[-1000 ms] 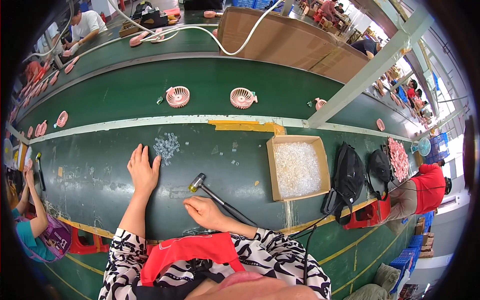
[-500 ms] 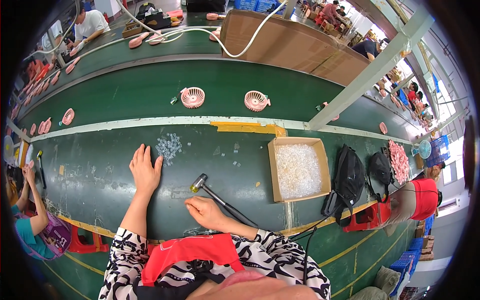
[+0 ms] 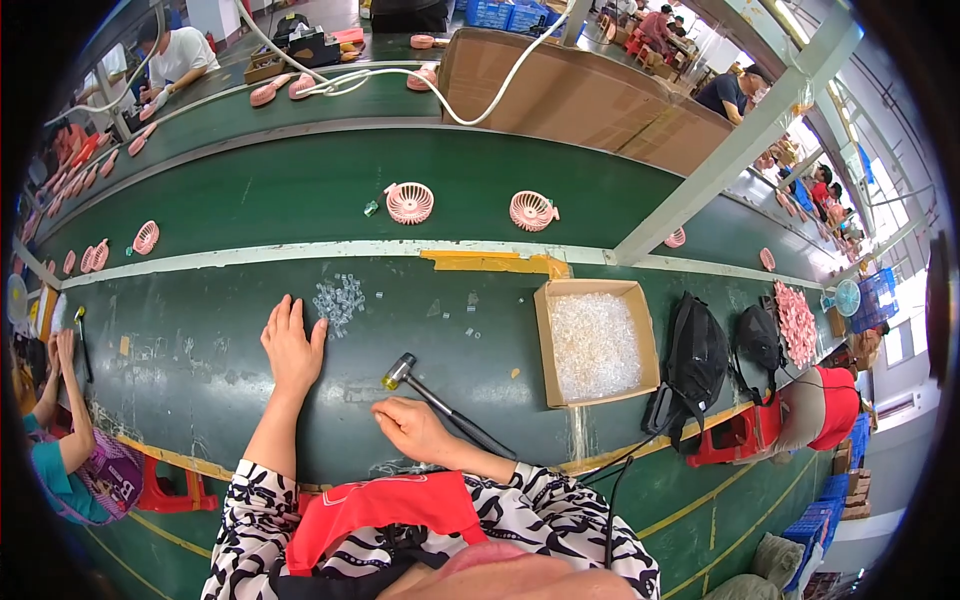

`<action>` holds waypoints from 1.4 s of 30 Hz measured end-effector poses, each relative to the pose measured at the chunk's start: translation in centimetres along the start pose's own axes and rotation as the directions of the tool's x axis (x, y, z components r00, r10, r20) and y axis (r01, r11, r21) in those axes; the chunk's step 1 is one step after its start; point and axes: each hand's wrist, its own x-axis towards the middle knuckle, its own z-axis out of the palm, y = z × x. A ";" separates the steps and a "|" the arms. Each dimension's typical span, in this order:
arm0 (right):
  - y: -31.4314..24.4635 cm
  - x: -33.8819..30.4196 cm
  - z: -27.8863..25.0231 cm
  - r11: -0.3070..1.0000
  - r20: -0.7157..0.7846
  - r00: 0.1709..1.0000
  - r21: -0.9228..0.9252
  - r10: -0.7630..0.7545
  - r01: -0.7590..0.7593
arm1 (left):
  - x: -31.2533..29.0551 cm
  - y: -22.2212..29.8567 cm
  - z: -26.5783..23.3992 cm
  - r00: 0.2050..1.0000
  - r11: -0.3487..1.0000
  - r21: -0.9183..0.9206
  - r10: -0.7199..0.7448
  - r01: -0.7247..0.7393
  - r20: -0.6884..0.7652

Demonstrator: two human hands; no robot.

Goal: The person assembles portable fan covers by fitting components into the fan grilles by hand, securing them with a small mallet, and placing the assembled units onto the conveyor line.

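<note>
Your left hand point(image 3: 292, 350) lies palm-down, thumb apart, beside the pile of small clear plastic pieces point(image 3: 340, 303) on the scuffed green worktop point(image 3: 200, 350). Your right hand point(image 3: 413, 428) curls closed beside the cylindrical-headed hammer point(image 3: 447, 407), contents hidden.

Black bag point(image 3: 697, 345) near red stool point(image 3: 728, 438)

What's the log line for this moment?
left hand: open on bench, beside clear pieces | right hand: curled, beside hammer
</note>
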 end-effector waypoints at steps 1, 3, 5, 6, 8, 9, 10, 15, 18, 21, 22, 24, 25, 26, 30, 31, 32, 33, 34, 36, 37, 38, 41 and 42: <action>0.0 0.0 0.0 1.000 -0.002 1.000 -0.007 0.000 0.000 | 0.0 0.0 -0.1 1.000 1.000 -0.002 -0.003 0.003 -0.003; -0.1 0.1 0.0 1.000 -0.010 1.000 -0.002 -0.005 0.005 | 0.1 0.1 -0.2 1.000 1.000 0.001 -0.007 0.007 -0.001; -0.1 0.1 0.1 1.000 -0.019 1.000 0.004 -0.010 0.010 | 0.1 0.0 -0.1 1.000 1.000 0.003 -0.012 0.012 0.001; -0.1 0.1 0.0 1.000 -0.017 1.000 -0.003 -0.010 0.009 | 0.1 0.0 0.1 1.000 1.000 0.006 -0.006 0.006 -0.013; 0.1 0.0 0.1 1.000 -0.013 1.000 -0.009 -0.010 0.010 | 0.0 -0.2 0.2 1.000 1.000 0.012 0.000 0.001 -0.028; 0.2 0.0 0.2 1.000 -0.015 1.000 -0.005 -0.012 0.012 | -0.1 -0.2 0.2 1.000 1.000 0.013 -0.002 0.002 -0.024; 0.2 0.0 0.2 1.000 -0.019 1.000 -0.004 -0.014 0.014 | 0.0 -0.2 0.1 1.000 1.000 0.013 -0.001 0.002 -0.021; -0.1 0.0 0.0 0.999 0.012 0.999 -0.006 0.034 -0.034 | -0.1 0.0 0.0 1.000 1.000 0.016 0.005 -0.005 -0.027; -0.2 0.0 -0.1 0.998 0.036 0.997 -0.006 0.070 -0.069 | -0.1 0.0 0.0 0.999 1.000 0.013 0.012 -0.012 -0.033; -0.2 0.1 -0.1 0.997 0.044 0.996 -0.007 0.077 -0.077 | -0.1 -0.1 0.1 0.999 1.000 0.007 0.013 -0.013 -0.032; -0.2 0.1 -0.2 0.996 0.051 0.995 -0.001 0.086 -0.086 | -0.1 0.0 0.1 0.999 1.000 0.008 0.015 -0.014 -0.032; -0.5 0.0 -0.4 0.997 0.044 0.996 0.009 0.081 -0.082 | 0.0 0.2 0.0 1.000 1.000 0.011 0.009 -0.009 -0.022; -0.6 0.0 -0.4 0.996 0.044 0.996 0.016 0.084 -0.084 | 0.0 0.1 0.0 1.000 1.000 0.008 -0.004 0.004 -0.006; -0.6 0.1 -0.4 0.996 0.046 0.996 0.016 0.082 -0.083 | 0.0 0.0 0.0 1.000 1.000 0.008 -0.005 0.005 -0.008; -0.3 0.0 -0.3 0.997 0.049 0.996 0.012 0.076 -0.076 | 0.0 0.0 0.0 1.000 1.000 0.007 0.001 0.000 -0.012; -0.2 0.0 -0.3 0.998 0.044 0.997 0.014 0.067 -0.068 | 0.0 0.0 0.1 1.000 1.000 0.005 0.003 -0.003 -0.015; -0.1 0.0 -0.2 0.998 0.046 0.997 0.013 0.065 -0.066 | 0.0 -0.1 0.1 1.000 1.000 0.005 0.001 -0.001 -0.016; -0.1 -0.1 -0.3 0.997 0.053 0.996 0.007 0.072 -0.072 | -0.1 -0.1 0.2 1.000 1.000 0.003 0.004 -0.004 -0.019; -0.1 -0.1 -0.3 0.997 0.060 0.995 0.001 0.077 -0.078 | -0.1 -0.2 0.2 1.000 1.000 0.002 0.006 -0.006 -0.021; 0.0 -0.1 -0.2 0.997 0.062 0.995 0.001 0.073 -0.074 | -0.1 -0.1 0.2 1.000 1.000 0.004 0.003 -0.003 -0.026; 0.0 -0.1 -0.2 0.997 0.062 0.996 0.001 0.072 -0.072 | -0.1 -0.1 0.1 1.000 1.000 0.006 0.001 -0.001 -0.028; 0.0 -0.1 -0.2 0.998 0.065 0.996 0.000 0.069 -0.069 | -0.1 -0.1 0.1 1.000 1.000 0.006 -0.002 0.002 -0.031; 0.1 -0.2 -0.1 0.997 0.052 0.996 0.007 0.071 -0.071 | -0.1 0.0 0.2 1.000 1.000 0.003 -0.002 0.002 -0.030; 0.5 -0.2 0.1 0.999 0.028 0.999 0.005 0.047 -0.047 | 0.0 0.1 0.2 1.000 1.000 0.002 0.001 -0.001 -0.029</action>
